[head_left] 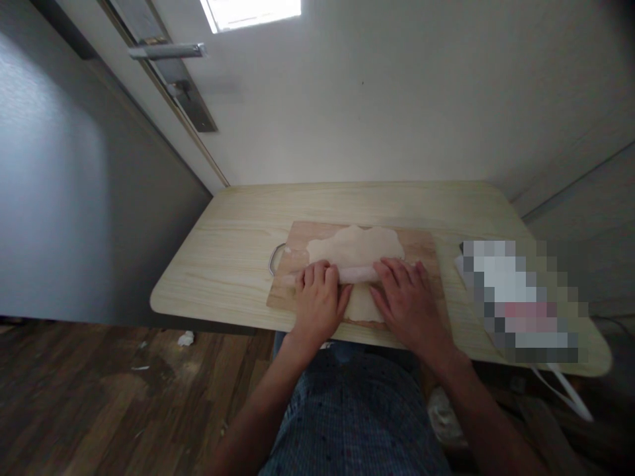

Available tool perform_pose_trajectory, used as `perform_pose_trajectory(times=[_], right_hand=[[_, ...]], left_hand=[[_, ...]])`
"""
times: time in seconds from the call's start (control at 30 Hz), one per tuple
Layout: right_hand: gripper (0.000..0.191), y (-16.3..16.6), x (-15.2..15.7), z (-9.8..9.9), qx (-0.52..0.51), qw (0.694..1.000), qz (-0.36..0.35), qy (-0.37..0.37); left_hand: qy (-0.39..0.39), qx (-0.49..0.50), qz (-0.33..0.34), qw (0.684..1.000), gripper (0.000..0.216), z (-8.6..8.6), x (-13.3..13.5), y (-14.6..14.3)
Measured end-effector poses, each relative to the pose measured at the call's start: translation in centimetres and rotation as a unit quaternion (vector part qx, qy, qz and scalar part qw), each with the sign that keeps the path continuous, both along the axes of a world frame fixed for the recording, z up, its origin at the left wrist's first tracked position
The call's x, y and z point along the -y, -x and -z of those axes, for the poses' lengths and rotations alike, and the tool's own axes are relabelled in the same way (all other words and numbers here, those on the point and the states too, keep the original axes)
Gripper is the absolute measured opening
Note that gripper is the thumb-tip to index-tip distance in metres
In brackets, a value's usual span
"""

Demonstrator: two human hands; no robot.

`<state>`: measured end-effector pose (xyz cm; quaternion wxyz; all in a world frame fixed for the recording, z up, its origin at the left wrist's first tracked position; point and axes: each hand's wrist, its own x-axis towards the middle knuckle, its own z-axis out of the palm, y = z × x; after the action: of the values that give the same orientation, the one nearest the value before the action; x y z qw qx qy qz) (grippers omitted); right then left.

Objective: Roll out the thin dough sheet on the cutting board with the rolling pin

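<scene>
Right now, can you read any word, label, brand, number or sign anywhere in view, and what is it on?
None can be read.
Flat item at the right end of the table: pixelated, so any print on it is unreadable.
Rolling pin, dough, wooden board: no markings show.
Door handle and its plate: no lettering shows.

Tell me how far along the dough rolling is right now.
Done: the dough lies flattened into a thin sheet on the wooden board. In hand: the left hand and right hand press the rolling pin across its near part. Remaining: the outline looks lobed and uneven, so more passes seem likely.
</scene>
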<state>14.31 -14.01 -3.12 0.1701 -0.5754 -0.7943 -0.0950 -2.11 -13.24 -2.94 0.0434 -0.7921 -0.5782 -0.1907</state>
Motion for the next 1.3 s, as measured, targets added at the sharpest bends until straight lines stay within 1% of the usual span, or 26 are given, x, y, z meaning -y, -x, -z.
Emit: perform_pose_trajectory(times=[0.13, 0.23, 0.43, 0.53, 0.6, 0.67, 0.83, 0.97, 1.03, 1.13, 1.3], right_hand=[[0.037, 0.4, -1.4, -0.2, 0.031, 0.999, 0.013, 0.004], [0.041, 0.5, -2.7, -0.7, 0.036, 0.999, 0.012, 0.016], [0.038, 0.0, -6.0, -1.5, 0.016, 0.998, -0.018, 0.056], [0.036, -0.2, -6.7, -1.5, 0.013, 0.998, -0.031, 0.061], [0.035, -0.2, -6.3, -1.4, 0.014, 0.998, -0.029, 0.053], [0.035, 0.1, -5.2, -1.3, 0.012, 0.999, -0.022, 0.041], [0.033, -0.1, -1.3, -0.9, 0.001, 1.0, -0.014, 0.017], [0.034, -1.2, 0.7, -0.2, -0.017, 1.0, -0.007, 0.013], [0.034, -1.5, 1.1, 0.2, -0.029, 0.999, -0.001, 0.012], [0.033, -1.2, 0.9, 0.3, -0.028, 0.999, 0.024, 0.006], [0.033, -0.2, -0.8, -0.7, -0.006, 0.999, 0.041, 0.016]], left_hand=[[0.01, -0.035, 0.012, 0.999, 0.033, -0.5, -1.6, -0.3], [0.016, -0.06, 0.027, 0.998, 0.032, -0.7, -2.9, -0.6], [0.007, -0.083, 0.057, 0.995, 0.03, -0.6, -5.4, -1.0], [0.002, -0.089, 0.065, 0.994, 0.03, -0.6, -5.9, -1.0], [-0.001, -0.087, 0.061, 0.994, 0.03, -0.6, -5.7, -0.9], [-0.004, -0.081, 0.06, 0.995, 0.03, -0.7, -5.1, -0.7], [0.011, -0.065, 0.065, 0.996, 0.032, -0.9, -2.3, 0.9], [0.025, -0.047, 0.047, 0.997, 0.032, -0.7, -0.2, 2.5], [0.026, -0.045, 0.036, 0.998, 0.031, -0.5, 0.3, 2.8], [0.024, -0.053, 0.025, 0.998, 0.031, -0.3, 0.2, 2.8], [0.033, -0.07, 0.039, 0.996, 0.035, -0.7, -1.5, 2.0]])
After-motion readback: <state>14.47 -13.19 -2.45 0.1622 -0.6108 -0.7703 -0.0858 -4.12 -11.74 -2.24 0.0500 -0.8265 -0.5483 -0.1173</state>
